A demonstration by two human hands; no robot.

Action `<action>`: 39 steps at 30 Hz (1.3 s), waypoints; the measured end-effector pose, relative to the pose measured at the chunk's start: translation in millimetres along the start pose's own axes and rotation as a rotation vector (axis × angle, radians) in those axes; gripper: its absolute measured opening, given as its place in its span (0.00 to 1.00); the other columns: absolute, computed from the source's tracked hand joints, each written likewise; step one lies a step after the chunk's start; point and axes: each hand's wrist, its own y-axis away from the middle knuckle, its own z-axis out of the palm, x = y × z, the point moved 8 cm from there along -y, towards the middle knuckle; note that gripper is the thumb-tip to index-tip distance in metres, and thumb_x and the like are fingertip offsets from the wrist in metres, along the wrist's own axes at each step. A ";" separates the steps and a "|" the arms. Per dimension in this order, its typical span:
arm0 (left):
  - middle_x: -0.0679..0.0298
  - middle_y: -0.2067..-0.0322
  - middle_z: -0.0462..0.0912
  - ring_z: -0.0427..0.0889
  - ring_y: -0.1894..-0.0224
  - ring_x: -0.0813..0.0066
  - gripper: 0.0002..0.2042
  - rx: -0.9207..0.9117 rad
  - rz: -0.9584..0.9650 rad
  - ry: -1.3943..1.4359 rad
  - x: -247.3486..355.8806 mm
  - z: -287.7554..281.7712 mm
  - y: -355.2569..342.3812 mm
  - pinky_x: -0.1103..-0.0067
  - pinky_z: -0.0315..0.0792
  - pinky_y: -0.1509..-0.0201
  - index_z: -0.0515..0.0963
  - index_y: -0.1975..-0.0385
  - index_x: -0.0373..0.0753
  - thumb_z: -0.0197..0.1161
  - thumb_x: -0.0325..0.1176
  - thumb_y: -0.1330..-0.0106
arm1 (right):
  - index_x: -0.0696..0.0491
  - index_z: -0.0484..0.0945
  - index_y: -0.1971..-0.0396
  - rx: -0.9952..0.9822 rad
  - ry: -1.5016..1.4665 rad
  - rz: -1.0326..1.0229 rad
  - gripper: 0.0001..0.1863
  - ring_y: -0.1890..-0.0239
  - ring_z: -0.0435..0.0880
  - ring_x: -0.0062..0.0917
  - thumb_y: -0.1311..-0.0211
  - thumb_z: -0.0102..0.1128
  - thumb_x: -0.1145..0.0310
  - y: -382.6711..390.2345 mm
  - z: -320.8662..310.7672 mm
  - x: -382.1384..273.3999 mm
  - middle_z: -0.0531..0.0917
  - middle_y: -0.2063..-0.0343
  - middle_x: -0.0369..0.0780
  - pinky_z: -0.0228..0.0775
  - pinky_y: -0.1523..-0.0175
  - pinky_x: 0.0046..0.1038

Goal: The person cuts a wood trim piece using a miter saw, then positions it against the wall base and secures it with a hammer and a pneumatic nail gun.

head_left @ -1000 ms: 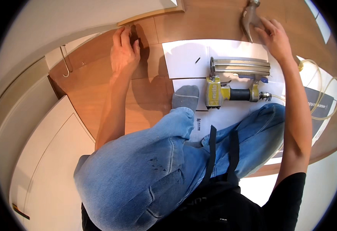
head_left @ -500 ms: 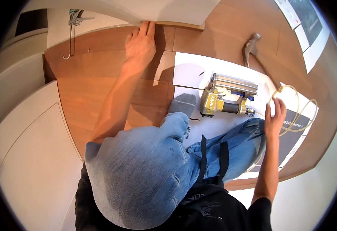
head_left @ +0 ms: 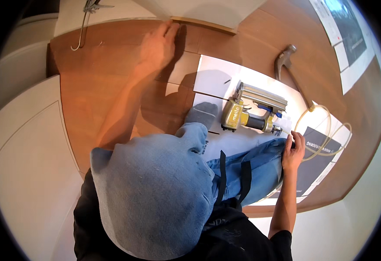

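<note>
My left hand [head_left: 158,45] is stretched toward the lower edge of a white panel [head_left: 205,11]. It is smeared a little by motion, with its fingertips at the panel's pale wooden edge and nothing seen in its grip. Beside my bent knee, my right hand [head_left: 294,152] rests with its fingers loosely parted, holding nothing. Just left of that hand lies a yellow and silver air nail gun [head_left: 253,108] with a black grip, on its side on white cardboard [head_left: 221,71]. A clear yellowish air hose [head_left: 329,126] loops to the right of my hand.
A claw hammer [head_left: 295,78] lies on the brown wooden floor [head_left: 99,100] beyond the nail gun. At the upper left is a metal caulking gun [head_left: 86,17] with a hooked rod. A white panelled door [head_left: 34,143] stands on the left; more printed cardboard [head_left: 349,61] lies far right.
My right hand has come left and down from beside the hose to my knee. My left hand has shifted slightly at the panel edge. The whole view has turned a little.
</note>
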 end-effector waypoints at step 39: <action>0.49 0.28 0.70 0.68 0.27 0.47 0.26 -0.004 -0.325 0.186 -99.4 26.1 90.5 0.58 0.63 0.23 0.72 0.30 0.37 0.60 0.34 0.28 | 0.56 0.80 0.39 -0.170 -0.221 -1.570 0.29 0.31 0.78 0.42 0.40 0.71 0.62 -74.3 71.2 -408.0 0.81 0.35 0.44 0.70 0.27 0.46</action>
